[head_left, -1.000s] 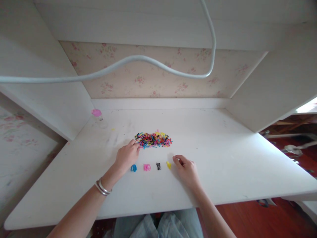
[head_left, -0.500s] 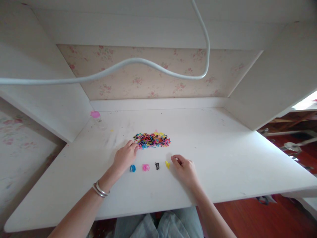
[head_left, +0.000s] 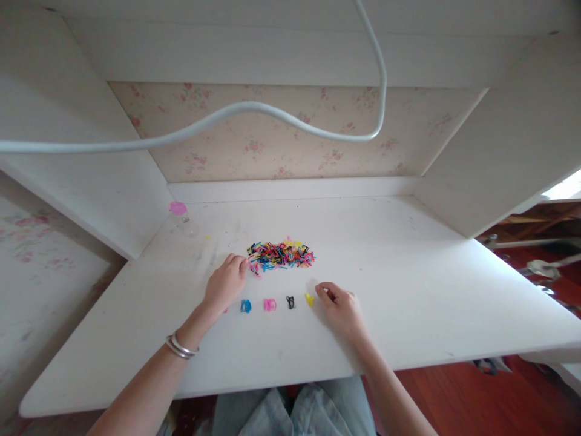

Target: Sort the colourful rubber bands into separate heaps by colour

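A long heap of small multicoloured rubber bands (head_left: 281, 254) lies mid-table. My left hand (head_left: 227, 280) is at its left end, fingertips pinched together; anything between them is too small to make out. Below the heap, a row holds blue bands (head_left: 246, 306), pink bands (head_left: 270, 304), black bands (head_left: 290, 302) and yellow bands (head_left: 309, 300). A bit of red (head_left: 225, 310) shows beside my left wrist, mostly hidden. My right hand (head_left: 339, 307) rests just right of the yellow bands, fingers curled and thumb against the index finger; its grip is hidden.
The white table (head_left: 408, 284) has side panels and a flowered back wall (head_left: 254, 148). A pink-topped clear object (head_left: 178, 208) stands at the back left corner. A white cable (head_left: 254, 108) crosses in front of the view.
My left hand has drawn back slightly to the left from the heap, baring a few pink bands at its edge and the bit of red. The right hand stays put.
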### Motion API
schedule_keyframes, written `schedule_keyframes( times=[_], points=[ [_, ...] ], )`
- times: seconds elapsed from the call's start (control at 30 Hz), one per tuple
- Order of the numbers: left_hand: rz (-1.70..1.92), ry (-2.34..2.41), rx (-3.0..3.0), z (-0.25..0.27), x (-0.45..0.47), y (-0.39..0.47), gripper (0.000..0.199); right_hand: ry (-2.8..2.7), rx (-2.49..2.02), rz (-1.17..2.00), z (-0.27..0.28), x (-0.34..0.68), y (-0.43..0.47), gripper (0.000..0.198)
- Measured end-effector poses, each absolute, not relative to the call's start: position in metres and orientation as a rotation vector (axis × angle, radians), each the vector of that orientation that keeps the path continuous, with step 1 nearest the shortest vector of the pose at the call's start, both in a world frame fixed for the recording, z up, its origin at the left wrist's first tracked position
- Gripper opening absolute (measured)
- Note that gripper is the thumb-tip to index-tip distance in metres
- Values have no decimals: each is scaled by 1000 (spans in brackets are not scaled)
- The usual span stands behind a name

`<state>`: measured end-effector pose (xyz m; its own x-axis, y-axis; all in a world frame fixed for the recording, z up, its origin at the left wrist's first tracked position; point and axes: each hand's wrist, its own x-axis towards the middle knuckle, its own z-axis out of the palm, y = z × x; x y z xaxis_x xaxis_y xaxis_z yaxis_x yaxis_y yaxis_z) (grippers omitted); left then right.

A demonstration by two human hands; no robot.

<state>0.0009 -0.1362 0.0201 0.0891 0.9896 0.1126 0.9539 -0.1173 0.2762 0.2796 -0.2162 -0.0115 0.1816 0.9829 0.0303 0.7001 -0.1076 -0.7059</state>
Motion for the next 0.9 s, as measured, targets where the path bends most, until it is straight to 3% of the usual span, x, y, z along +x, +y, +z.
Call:
schedule_keyframes(
  times=[0.5, 0.7, 0.9],
  points=[
    [649, 1961, 2194, 30, -5, -140, 32, -1595, -1875, 593, -15, 280, -215, 35],
    [893, 2013, 2145, 32, -29, -178, 32, -1612, -1867, 592, -18, 282, -216, 36],
    [814, 2249, 2087, 12, -52, -231, 29, -1644, -1883, 575, -19, 282, -217, 37]
  ],
)
